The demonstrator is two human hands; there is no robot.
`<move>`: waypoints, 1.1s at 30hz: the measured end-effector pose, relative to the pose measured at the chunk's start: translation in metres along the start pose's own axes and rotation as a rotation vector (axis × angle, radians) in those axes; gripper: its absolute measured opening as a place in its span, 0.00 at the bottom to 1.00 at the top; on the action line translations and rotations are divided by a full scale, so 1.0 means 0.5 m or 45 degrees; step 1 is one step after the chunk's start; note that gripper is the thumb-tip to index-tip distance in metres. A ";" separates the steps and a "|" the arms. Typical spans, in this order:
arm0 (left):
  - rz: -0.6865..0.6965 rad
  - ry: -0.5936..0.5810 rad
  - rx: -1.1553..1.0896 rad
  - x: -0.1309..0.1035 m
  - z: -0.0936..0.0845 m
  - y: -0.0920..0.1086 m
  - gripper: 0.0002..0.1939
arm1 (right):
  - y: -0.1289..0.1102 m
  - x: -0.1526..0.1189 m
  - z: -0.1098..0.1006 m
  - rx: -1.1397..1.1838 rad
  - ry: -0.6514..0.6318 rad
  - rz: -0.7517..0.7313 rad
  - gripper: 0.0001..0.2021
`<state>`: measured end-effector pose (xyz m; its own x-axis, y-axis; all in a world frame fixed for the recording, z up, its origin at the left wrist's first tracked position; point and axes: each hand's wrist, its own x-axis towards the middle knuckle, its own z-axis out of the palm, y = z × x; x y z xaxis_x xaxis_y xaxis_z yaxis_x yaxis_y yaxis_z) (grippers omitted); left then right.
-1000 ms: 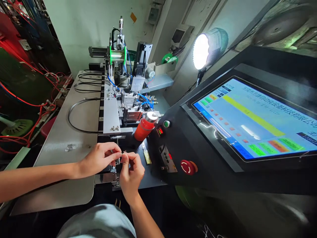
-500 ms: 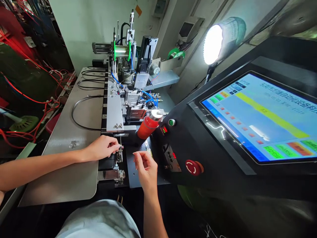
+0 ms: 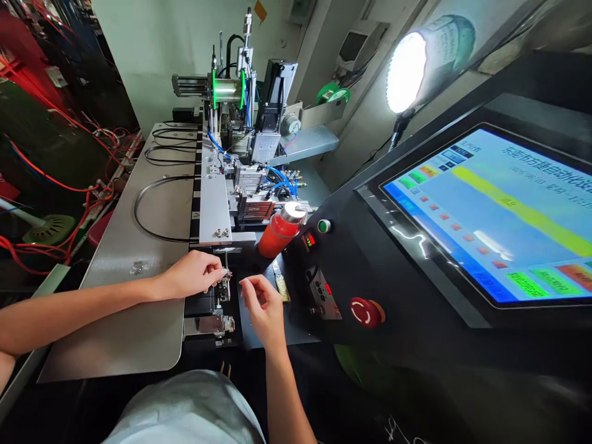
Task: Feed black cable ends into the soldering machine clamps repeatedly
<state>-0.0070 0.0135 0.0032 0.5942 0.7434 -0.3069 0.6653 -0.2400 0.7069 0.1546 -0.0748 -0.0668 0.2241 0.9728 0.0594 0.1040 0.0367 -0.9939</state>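
Note:
My left hand (image 3: 202, 272) reaches in over the metal plate, its thumb and forefinger pinched together at a small metal fixture (image 3: 224, 285) at the machine's near end. A tiny reddish tip shows by those fingertips, too small to name. My right hand (image 3: 264, 308) hovers just right of the fixture above the dark bed (image 3: 252, 330), its fingers curled and the thumb pressed to the forefinger. Whatever lies between its fingertips, if anything, is too small to see. Behind my right hand stands a red bottle (image 3: 277, 233) with a silver cap.
A steel plate (image 3: 139, 327) with looped black cables (image 3: 152, 229) lies on the left. To the right rises a black control panel with a lit touchscreen (image 3: 499, 209) and a red emergency stop button (image 3: 367, 312). A lamp (image 3: 407, 73) shines above. A wire spool (image 3: 227, 90) sits further back.
My right hand has shifted left, closer to my left hand, uncovering a small yellowish packet behind it. My left hand stays at the fixture. The view has turned slightly.

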 end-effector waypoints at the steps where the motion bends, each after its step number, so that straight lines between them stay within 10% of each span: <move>1: 0.001 0.001 0.007 0.000 0.000 0.000 0.17 | -0.002 0.005 0.004 -0.015 -0.017 -0.015 0.11; 27: -0.017 0.010 0.185 0.009 -0.002 0.013 0.16 | -0.005 0.055 0.042 -0.113 -0.147 -0.110 0.17; 33: 0.168 0.225 0.662 -0.004 0.008 0.007 0.13 | 0.008 0.054 0.063 0.026 -0.070 -0.170 0.16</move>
<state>-0.0041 0.0087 0.0037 0.6328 0.7686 -0.0943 0.7521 -0.5810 0.3112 0.1307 -0.0412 -0.0721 0.1563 0.9699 0.1866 0.1094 0.1707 -0.9792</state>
